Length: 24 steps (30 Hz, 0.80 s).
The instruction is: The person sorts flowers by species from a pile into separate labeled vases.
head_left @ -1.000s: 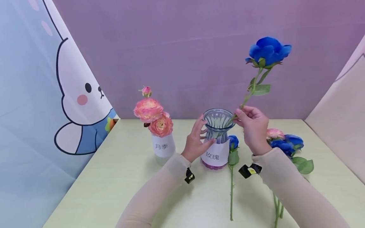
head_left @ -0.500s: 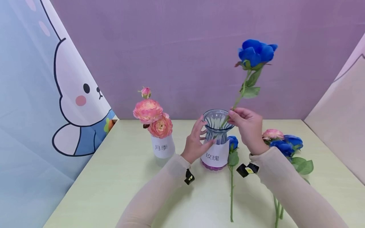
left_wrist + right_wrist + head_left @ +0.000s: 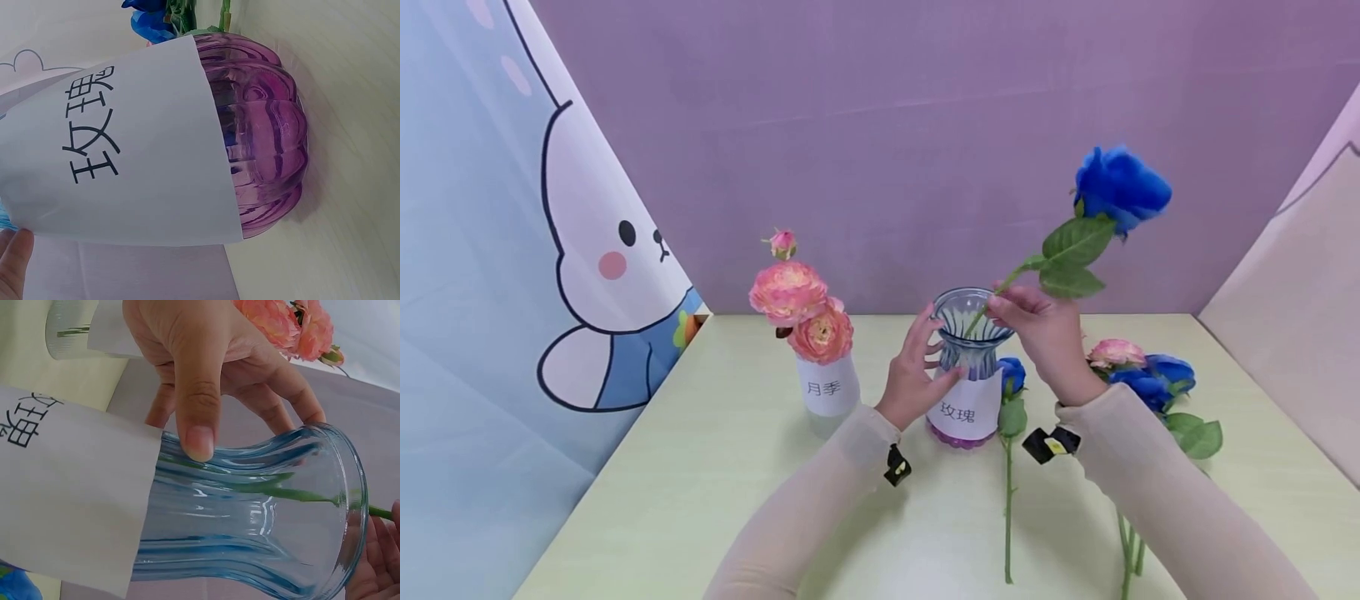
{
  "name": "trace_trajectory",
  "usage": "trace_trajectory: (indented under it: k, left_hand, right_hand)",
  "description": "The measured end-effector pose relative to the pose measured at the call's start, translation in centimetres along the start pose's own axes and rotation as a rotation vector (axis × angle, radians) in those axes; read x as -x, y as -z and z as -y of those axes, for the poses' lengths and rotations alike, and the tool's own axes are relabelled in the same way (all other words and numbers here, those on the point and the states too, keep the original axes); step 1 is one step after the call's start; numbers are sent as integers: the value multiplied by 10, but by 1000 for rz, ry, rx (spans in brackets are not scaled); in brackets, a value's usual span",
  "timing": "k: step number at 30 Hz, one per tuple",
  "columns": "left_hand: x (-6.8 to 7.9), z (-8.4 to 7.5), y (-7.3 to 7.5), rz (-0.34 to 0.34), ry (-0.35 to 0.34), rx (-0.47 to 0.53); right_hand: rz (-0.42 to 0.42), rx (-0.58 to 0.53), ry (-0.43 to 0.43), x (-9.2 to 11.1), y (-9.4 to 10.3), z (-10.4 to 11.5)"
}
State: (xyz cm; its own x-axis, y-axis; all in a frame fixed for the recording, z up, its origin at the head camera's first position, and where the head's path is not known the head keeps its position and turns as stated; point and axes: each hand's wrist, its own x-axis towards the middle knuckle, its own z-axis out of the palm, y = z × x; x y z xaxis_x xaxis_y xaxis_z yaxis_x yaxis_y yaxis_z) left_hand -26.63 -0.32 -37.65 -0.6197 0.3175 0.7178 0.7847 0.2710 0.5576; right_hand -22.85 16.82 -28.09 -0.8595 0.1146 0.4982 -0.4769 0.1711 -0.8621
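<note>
A glass vase [image 3: 970,360] with a blue neck, a purple base [image 3: 269,131] and a white paper label [image 3: 150,150] stands upright on the table. My left hand [image 3: 917,371] holds it at the neck, thumb at the front and fingers spread toward the rim. My right hand [image 3: 1041,333] pinches the stem of a blue rose [image 3: 1122,190] at the vase's mouth. The rose leans right, its bloom and leaves above the rim. Through the glass in the right wrist view, the lower stem [image 3: 306,495] shows inside the neck.
Left of the vase stands a labelled container [image 3: 831,387] with pink flowers [image 3: 790,293]. Another blue rose [image 3: 1009,417] lies right beside the vase. Several blue and pink flowers [image 3: 1142,387] lie at the right, partly behind my right forearm. A purple backdrop [image 3: 880,150] closes off the back.
My right hand has moved left and slightly down, bringing the stem further into the vase's mouth. The rose's bloom first went left, then tipped down to the right. My left hand stays put.
</note>
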Motion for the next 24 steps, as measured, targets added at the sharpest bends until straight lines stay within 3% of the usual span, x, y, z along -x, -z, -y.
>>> trace_trajectory:
  k: [7, 12, 17, 19, 21, 24]
  left_hand:
    - [-2, -2, 3, 4, 7, 4]
    - [-3, -2, 3, 7, 19, 30]
    - [-2, -2, 2, 18, 37, 31]
    - [-2, -2, 2, 27, 40, 19]
    - [-3, -4, 2, 33, 42, 9]
    - [-5, -5, 2, 37, 45, -1]
  right_hand:
    - [-18, 17, -5, -1, -3, 6]
    - [-135, -14, -25, 0, -4, 6]
    - [-219, 210, -115, 5, -5, 6]
    - [-218, 287, -73, 6, -5, 4]
    - [-220, 347, 27, 7, -4, 0]
    - [-206, 368, 146, 6, -1, -2]
